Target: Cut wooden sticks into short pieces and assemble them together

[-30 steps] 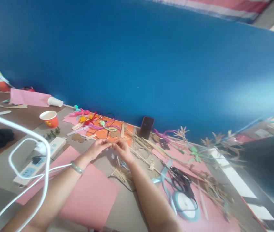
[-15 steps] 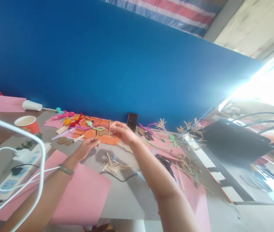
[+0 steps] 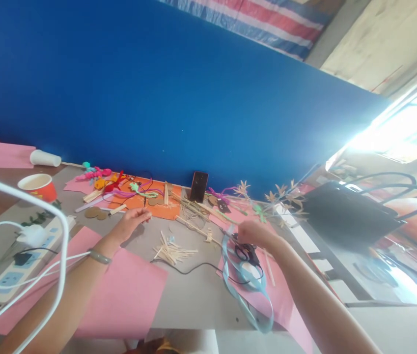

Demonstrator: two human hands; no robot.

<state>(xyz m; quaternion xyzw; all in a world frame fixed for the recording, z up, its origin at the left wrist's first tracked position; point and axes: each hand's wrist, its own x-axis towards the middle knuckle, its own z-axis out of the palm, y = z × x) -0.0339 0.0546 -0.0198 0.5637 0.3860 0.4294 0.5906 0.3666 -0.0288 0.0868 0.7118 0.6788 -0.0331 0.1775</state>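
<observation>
Left hand (image 3: 136,219) pinched closed, contents unclear; right hand (image 3: 249,233) at black scissors (image 3: 242,253), grip unclear

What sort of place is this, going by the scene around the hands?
Probably an indoor handicraft workspace, though whether a classroom, workshop or home isn't clear. The signs are a loose pile of thin wooden sticks, a pink paper sheet and pale-blue ribbon.

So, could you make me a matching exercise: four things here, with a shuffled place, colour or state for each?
1. Phone
2. White cup
3. Ribbon
4. Right hand

A. Lying on its side
B. Over the black tools
C. Pale blue, in loose loops
D. Upright by the blue wall

Pairs: 1-D, 2-A, 3-C, 4-B
</observation>
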